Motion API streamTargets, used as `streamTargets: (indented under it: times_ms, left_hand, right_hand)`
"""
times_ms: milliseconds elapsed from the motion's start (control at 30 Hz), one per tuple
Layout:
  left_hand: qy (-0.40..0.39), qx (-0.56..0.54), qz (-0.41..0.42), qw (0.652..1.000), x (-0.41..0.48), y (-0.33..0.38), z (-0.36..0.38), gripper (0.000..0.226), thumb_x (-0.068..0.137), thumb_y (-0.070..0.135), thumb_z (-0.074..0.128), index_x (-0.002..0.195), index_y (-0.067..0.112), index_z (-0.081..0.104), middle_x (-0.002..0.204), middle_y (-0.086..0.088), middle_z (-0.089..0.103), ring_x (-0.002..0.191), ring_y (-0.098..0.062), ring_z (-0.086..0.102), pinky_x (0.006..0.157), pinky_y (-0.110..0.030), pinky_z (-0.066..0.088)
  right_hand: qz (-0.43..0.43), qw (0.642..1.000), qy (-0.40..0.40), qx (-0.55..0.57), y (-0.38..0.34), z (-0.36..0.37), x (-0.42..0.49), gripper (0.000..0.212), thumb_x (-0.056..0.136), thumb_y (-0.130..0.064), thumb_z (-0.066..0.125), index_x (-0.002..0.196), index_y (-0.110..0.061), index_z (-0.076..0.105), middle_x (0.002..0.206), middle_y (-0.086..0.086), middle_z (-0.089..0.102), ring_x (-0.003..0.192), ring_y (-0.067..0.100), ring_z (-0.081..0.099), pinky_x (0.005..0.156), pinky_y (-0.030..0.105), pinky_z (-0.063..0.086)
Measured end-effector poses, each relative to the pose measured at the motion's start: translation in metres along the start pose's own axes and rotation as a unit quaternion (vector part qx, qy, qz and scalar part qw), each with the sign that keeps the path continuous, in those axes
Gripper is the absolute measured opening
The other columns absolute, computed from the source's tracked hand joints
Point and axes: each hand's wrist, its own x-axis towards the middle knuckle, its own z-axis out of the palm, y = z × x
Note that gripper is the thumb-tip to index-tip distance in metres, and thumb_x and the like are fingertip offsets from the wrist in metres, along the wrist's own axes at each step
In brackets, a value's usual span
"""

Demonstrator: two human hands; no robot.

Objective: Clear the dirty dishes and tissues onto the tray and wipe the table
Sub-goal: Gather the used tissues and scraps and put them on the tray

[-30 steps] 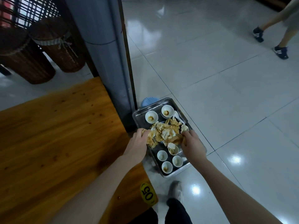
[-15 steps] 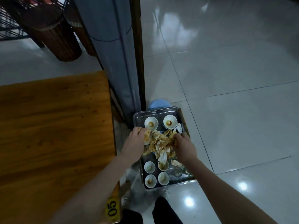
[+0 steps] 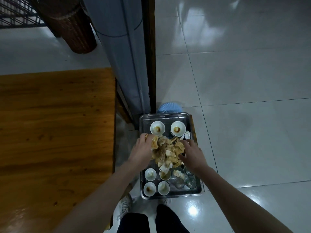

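Note:
A metal tray (image 3: 170, 115) stands to the right of the wooden table (image 3: 55, 125). A heap of crumpled, stained tissues (image 3: 165, 153) lies in its middle. My left hand (image 3: 142, 151) presses against the heap's left side, fingers curled into the tissues. My right hand (image 3: 191, 154) lies on the heap's right side with fingers spread. Two white bowls (image 3: 157, 127) with brown residue sit at the tray's far end. Several small white cups (image 3: 150, 174) and small glasses (image 3: 191, 182) fill its near end.
A grey pillar (image 3: 121, 52) with a dark wooden post rises just beyond the tray. A blue stool (image 3: 169, 108) shows behind the tray. A wicker barrel (image 3: 74, 27) stands at the far left. My legs and shoes (image 3: 124, 209) are below. Glossy tiled floor lies to the right.
The view has tilted down and shifted, so the tray now appears straight below me. Both hands stay on the tissue heap; my right hand's fingers have spread out over it.

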Motion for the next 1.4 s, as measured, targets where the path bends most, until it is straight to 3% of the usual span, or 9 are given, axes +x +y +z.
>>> streamTargets:
  times_ms: [167,300,400,600,833,1033,1400]
  left_hand:
    - [-0.02,-0.009,0.023,0.999,0.007,0.02,0.012,0.062,0.092,0.006,0.046,0.147,0.024,0.024,0.146,-0.004,0.023,0.129,-0.027,0.034,0.105,-0.04,0.036]
    - [-0.079,0.036,0.002,0.996,0.006,0.027,0.014,0.083,0.092,0.033,0.058,0.153,0.028,0.001,0.16,-0.003,-0.009,0.147,-0.028,-0.002,0.117,-0.051,0.011]
    - [-0.088,0.055,-0.007,0.995,0.001,0.024,0.009,0.088,0.091,0.042,0.058,0.152,0.031,-0.005,0.159,-0.004,-0.016,0.147,-0.028,-0.011,0.117,-0.052,0.003]
    - [-0.045,0.107,-0.035,0.993,-0.019,0.008,-0.005,0.078,0.095,0.036,0.052,0.152,0.027,-0.001,0.16,-0.009,-0.008,0.147,-0.027,-0.003,0.117,-0.046,0.006]
    - [-0.003,0.128,-0.079,0.989,-0.055,-0.033,-0.027,0.069,0.098,0.039,0.042,0.152,0.026,0.0,0.16,-0.006,-0.003,0.147,-0.027,-0.002,0.117,-0.051,0.005]
    - [0.036,0.109,-0.112,0.987,-0.117,-0.093,-0.046,0.067,0.099,0.042,0.038,0.153,0.026,0.002,0.16,-0.006,0.0,0.147,-0.028,0.0,0.117,-0.052,0.007]
    - [0.064,0.06,-0.192,0.978,-0.27,-0.239,-0.088,0.064,0.101,0.042,0.036,0.153,0.027,0.001,0.161,-0.005,0.0,0.148,-0.028,-0.001,0.118,-0.051,0.007]
  right_hand:
    - [0.002,1.0,0.017,-0.008,0.016,-0.011,-0.001,0.056,0.09,-0.029,0.057,0.14,-0.018,0.034,0.138,0.005,0.039,0.125,0.024,0.04,0.102,0.037,0.037]
    - [0.008,1.0,0.022,-0.003,0.021,-0.019,-0.002,0.057,0.091,-0.029,0.056,0.142,-0.019,0.031,0.141,0.006,0.038,0.128,0.025,0.038,0.104,0.038,0.036]
    - [-0.003,1.0,0.027,0.0,0.02,-0.023,-0.002,0.058,0.091,-0.028,0.058,0.142,-0.02,0.032,0.14,0.006,0.039,0.127,0.024,0.04,0.104,0.038,0.037]
    - [-0.039,0.998,0.04,0.005,-0.002,-0.029,-0.003,0.055,0.088,-0.019,0.057,0.139,-0.016,0.037,0.135,0.008,0.042,0.123,0.027,0.042,0.101,0.041,0.039]
    - [-0.098,0.992,0.056,-0.048,-0.057,-0.023,-0.012,0.053,0.091,-0.022,0.053,0.141,-0.018,0.036,0.139,0.005,0.041,0.127,0.026,0.038,0.107,0.038,0.03]
    - [-0.147,0.985,0.045,-0.079,-0.131,0.004,-0.039,0.056,0.094,-0.026,0.049,0.145,-0.022,0.027,0.151,0.003,0.028,0.139,0.024,0.024,0.116,0.039,0.017]
    - [-0.243,0.963,0.012,-0.12,-0.31,0.084,-0.113,0.056,0.099,-0.039,0.035,0.15,-0.03,0.014,0.159,-0.001,0.002,0.146,0.025,-0.003,0.116,0.048,0.0]
